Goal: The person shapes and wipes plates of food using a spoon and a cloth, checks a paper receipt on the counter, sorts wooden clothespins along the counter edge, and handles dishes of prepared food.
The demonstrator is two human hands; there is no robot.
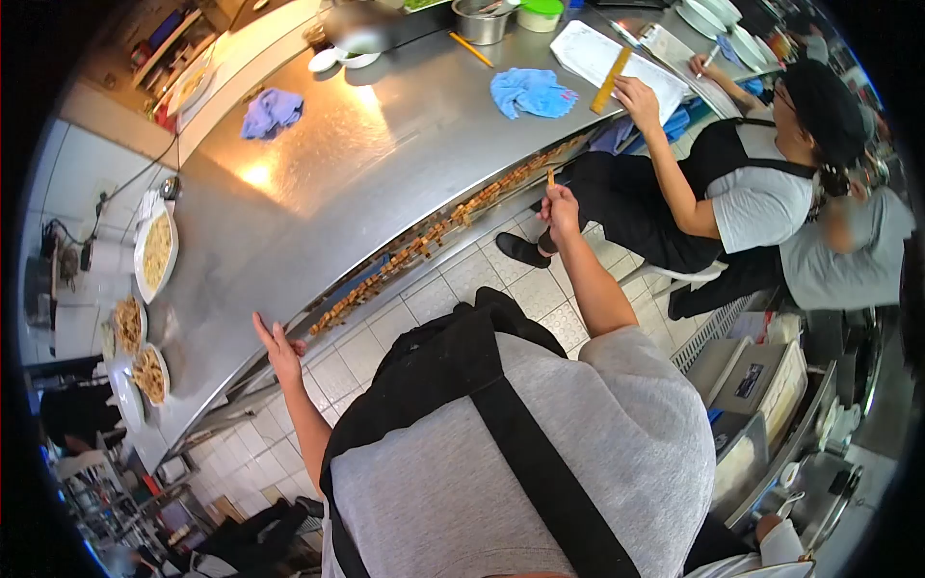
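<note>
My right hand (559,212) is closed around a small wood-coloured clothespin (551,177), its tip standing up above the fingers. It is off the counter's front edge. A long row of similar wooden clothespins (409,265) runs along a rail under that edge. My left hand (279,352) is open beside the left end of this row, with its fingers stretched out and nothing in it. The steel counter (318,207) lies in front of both hands.
A seated co-worker (761,173) on the right holds a yellow strip (610,82) over white paper (588,53). A blue cloth (532,92) and a purple cloth (272,114) lie on the counter. Filled dishes (154,255) stand at left, a metal pot (480,24) at the back.
</note>
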